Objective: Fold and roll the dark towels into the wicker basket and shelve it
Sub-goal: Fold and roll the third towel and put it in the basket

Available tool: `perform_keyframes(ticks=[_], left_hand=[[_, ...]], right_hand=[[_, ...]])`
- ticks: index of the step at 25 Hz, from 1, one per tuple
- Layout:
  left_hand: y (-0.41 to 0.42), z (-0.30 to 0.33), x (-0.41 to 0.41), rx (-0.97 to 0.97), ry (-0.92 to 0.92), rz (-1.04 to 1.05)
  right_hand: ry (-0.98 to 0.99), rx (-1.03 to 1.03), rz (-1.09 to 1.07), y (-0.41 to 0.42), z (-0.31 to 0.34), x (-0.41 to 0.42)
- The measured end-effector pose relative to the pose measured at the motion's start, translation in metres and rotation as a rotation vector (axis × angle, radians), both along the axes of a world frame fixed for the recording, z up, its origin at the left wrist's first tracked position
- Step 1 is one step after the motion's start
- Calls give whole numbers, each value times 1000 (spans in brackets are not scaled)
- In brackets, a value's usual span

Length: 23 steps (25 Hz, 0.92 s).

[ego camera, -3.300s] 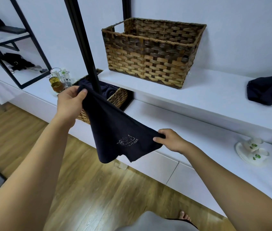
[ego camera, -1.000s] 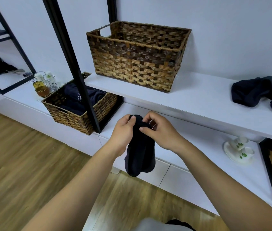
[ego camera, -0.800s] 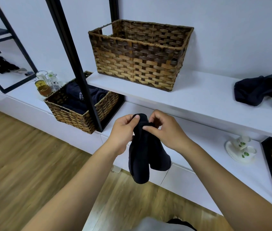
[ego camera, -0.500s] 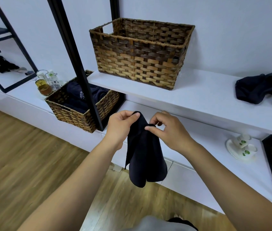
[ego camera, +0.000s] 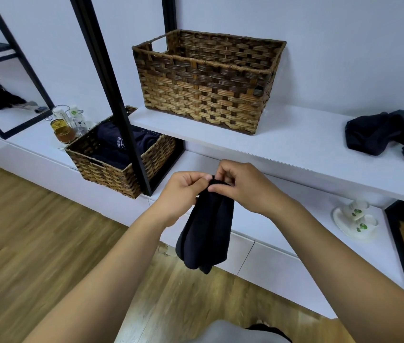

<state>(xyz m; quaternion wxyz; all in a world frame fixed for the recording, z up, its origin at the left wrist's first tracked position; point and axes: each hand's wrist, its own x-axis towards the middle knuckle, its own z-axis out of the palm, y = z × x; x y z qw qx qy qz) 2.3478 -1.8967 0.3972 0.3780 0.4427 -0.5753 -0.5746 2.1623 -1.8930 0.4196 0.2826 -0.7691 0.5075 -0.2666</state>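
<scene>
The dark towel [ego camera: 205,231] hangs from my two hands in front of me, over the wooden floor [ego camera: 35,243] and just ahead of the low white ledge [ego camera: 282,219]. My left hand [ego camera: 183,191] has its grip closed on the top edge, thumb and curled fingers pinching the cloth; my right hand [ego camera: 243,186] pinches the same edge from the other side, fingers bent over the fold, so the two grips nearly touch. The towel is folded lengthwise into a narrow, thick band, its layers showing as long vertical creases, the bottom end rounded and free.

Half a second ago my hands were a little apart and the towel spread wider below them; now they have come together and the band is narrower.

Farther off to the left, a small wicker basket [ego camera: 111,169] stands on the ledge with dark towels [ego camera: 119,144] inside. On the white shelf [ego camera: 295,144] above stands a larger wicker basket [ego camera: 208,87], and at the shelf's right end lies a rumpled dark towel pile [ego camera: 389,134].
</scene>
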Motion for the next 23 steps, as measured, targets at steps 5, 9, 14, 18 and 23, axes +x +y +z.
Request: perform_keyframes(ticks=[5, 9, 14, 18, 23], left_hand=[[4, -1, 2, -5, -20, -37], [6, -2, 3, 24, 34, -85], [0, -6, 0, 94, 38, -29], [-6, 1, 1, 109, 70, 88], [-24, 34, 22, 89, 212, 170]], right_hand=[[75, -12, -34, 1, -1, 2], [37, 6, -79, -1, -6, -2], [-82, 3, -138, 5, -22, 0], [-263, 154, -106, 4, -39, -5], [-173, 488, 147, 11, -63, -6]])
